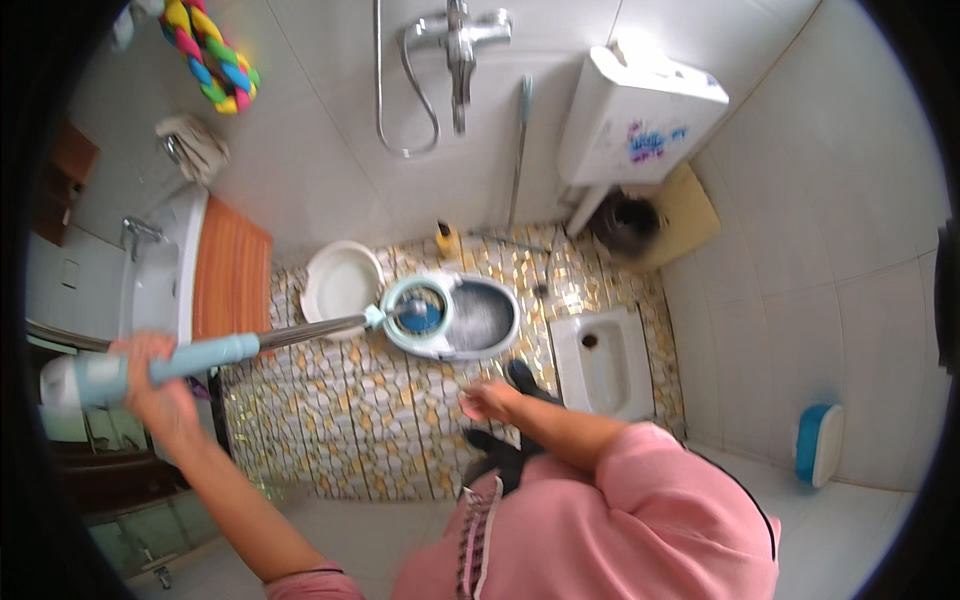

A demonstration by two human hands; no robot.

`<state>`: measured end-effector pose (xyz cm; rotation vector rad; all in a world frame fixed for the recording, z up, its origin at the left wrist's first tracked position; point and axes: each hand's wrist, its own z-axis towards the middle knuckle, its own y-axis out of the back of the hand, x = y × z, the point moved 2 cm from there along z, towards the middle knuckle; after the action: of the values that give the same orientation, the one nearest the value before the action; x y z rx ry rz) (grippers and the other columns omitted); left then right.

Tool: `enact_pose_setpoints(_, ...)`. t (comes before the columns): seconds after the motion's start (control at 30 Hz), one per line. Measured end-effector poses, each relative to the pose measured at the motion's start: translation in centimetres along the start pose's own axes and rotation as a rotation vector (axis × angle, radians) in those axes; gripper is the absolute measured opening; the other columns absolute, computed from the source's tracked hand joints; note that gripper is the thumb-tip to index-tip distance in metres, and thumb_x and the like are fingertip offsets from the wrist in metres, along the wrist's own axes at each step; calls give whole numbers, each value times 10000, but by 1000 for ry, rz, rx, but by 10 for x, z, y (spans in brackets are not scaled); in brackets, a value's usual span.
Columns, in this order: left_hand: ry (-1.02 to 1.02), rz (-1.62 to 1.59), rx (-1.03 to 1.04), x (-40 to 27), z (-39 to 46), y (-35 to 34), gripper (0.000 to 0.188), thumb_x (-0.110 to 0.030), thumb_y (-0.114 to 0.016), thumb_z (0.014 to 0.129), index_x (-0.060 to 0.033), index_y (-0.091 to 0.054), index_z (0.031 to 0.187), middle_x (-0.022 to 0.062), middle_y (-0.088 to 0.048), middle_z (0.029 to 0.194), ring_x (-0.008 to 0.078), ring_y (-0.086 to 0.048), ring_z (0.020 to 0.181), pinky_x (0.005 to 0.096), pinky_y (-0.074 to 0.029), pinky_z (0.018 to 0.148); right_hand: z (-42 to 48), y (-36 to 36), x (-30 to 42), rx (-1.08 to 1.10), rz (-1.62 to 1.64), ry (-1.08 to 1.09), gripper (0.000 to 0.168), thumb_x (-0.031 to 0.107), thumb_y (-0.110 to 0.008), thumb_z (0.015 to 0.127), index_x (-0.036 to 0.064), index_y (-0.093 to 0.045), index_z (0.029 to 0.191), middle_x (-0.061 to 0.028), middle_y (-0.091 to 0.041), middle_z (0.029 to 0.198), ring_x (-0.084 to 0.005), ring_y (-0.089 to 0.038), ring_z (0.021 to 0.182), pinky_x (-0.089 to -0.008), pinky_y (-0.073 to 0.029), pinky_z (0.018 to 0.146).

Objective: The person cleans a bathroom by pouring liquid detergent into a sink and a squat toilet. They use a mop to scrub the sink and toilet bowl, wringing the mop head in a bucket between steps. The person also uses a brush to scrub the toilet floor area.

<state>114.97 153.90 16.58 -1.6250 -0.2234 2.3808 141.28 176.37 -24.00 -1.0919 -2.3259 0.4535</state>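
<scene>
My left hand is closed around the light blue handle of a spin mop at the left. The metal pole slants down to the right, and the mop head is inside the round spin basket of an oval mop bucket. Dark grey water or a wet surface shows in the bucket's other half. My right hand hangs over the patterned floor below the bucket, its fingers curled and partly blurred; it touches neither mop nor bucket.
A white basin holding water stands left of the bucket. Behind are a yellow bottle and a long-handled tool against the wall. A squat toilet lies at the right, a dark bin beyond it, and a sink at the left.
</scene>
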Motion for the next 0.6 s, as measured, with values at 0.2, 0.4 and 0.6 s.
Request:
enact_pose_setpoints(0.2,47,418,19,131,81,-98,386,-102,-574,815,5,-379,1131,90,-583,802,162,-568,779,302,-446,715,-38,92,62,-134,-17,88,216,178,-510,871,14,-497,1010,-142,-613,888,-246,-614,678,-339,-527,541)
enact_pose_setpoints(0.4,-142,937,28,278,134,-172,541,-160,-583,803,36,-279,1205,220,-498,1042,312,-530,943,391,-408,835,-54,195,138,-209,58,243,180,185,-495,882,23,-526,955,-136,-623,824,-246,-618,607,-361,-522,522)
enact_pose_setpoints(0.6,108,907,289,379,168,-203,401,-91,-542,831,6,-334,1159,121,-507,972,218,-512,888,333,-415,811,-56,288,200,-458,-86,247,211,247,-520,868,62,-508,969,-115,-617,859,-203,-600,604,-337,-514,557)
